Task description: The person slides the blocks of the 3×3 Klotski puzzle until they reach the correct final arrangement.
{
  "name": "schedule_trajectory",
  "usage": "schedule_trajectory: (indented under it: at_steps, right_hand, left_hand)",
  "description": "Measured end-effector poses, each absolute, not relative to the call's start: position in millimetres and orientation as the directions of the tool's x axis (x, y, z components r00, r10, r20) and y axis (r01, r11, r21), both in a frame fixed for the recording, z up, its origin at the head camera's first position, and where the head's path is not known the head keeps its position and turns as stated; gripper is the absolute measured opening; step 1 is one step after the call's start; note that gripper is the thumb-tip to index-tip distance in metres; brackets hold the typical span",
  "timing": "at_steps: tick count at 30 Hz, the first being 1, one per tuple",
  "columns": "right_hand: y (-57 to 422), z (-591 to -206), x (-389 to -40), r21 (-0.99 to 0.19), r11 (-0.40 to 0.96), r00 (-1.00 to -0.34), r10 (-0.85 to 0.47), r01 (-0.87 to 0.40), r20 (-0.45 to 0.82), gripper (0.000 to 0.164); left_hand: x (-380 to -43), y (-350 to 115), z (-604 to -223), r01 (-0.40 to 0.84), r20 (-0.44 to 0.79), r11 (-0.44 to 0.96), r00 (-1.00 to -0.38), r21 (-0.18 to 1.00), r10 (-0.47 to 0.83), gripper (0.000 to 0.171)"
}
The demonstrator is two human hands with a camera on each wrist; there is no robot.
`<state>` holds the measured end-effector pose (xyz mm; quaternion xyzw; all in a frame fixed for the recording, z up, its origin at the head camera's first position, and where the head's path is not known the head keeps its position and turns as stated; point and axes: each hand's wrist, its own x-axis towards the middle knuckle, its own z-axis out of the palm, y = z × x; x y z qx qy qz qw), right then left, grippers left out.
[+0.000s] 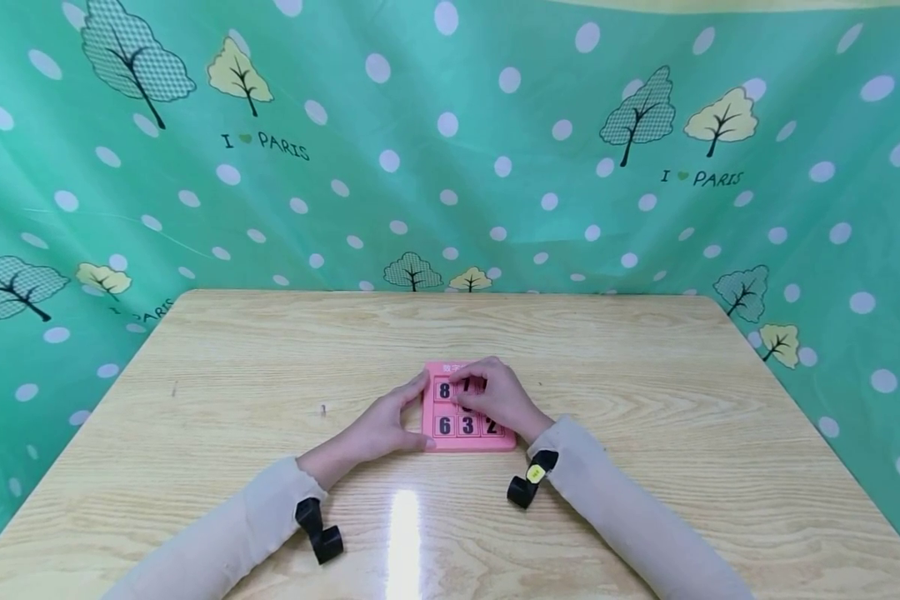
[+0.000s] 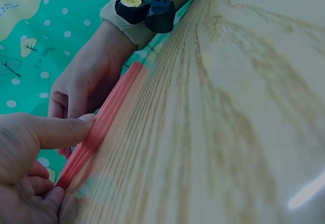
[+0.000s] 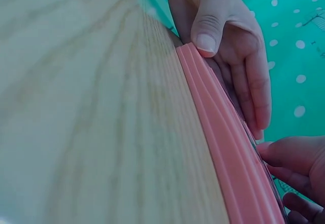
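Observation:
A pink number slide puzzle (image 1: 433,408) lies flat on the table. Black numerals 8 and 7 show in its top row, and 6, 3, 2 in its bottom row; fingers cover part of the middle row. The left hand (image 1: 378,429) holds the puzzle's left side, thumb at the near corner and fingers at the far one. Over the puzzle's face, the right hand (image 1: 498,396) touches the tiles with its thumb and fingertips. Both wrist views show the pink puzzle (image 2: 104,120) edge-on, so the tiles are hidden there.
The light wood table (image 1: 270,358) surrounds the puzzle. A green dotted curtain (image 1: 450,167) hangs behind and beside it. Each sleeve carries a black wrist camera (image 1: 523,492). A bright reflection lies on the near tabletop.

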<state>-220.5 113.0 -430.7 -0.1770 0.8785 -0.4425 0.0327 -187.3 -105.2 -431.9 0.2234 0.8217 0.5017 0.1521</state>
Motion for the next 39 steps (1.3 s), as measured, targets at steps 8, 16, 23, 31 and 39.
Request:
schedule_trajectory:
  at_steps: [8,16,23,31,39]
  right_hand:
    - [112.6,-433.1,-225.9,-0.788,0.553,-0.943,-0.318,-0.270,0.100,0.025]
    - [110.7,-432.0,-225.7,-0.803,0.543,-0.947,-0.311,-0.248,0.082,0.025]
    - [110.1,-432.1,-226.0,-0.810,0.538,-0.951,-0.298,-0.234,0.077,0.025]
    - [109.6,-432.3,-227.8,-0.812,0.535,-0.951,-0.300,-0.234,0.077,0.025]
    - [110.8,-429.5,-225.9,-0.808,0.544,-0.953,-0.295,-0.225,0.068,0.026]
  left_hand:
    - [-187.1,-105.0,-432.2,0.205,-0.032,0.394,-0.855,0.896,0.517,0.100]
    - [-186.7,-106.0,-433.1,0.202,-0.029,0.390,-0.858,0.898,0.513,0.100]
    - [-186.9,-106.0,-432.0,0.202,-0.030,0.388,-0.857,0.899,0.514,0.099]
    - [-188.2,-106.5,-432.3,0.201,-0.036,0.397,-0.856,0.896,0.516,0.100]
    - [-187.6,-105.1,-431.5,0.186,-0.042,0.384,-0.857,0.904,0.513,0.099]
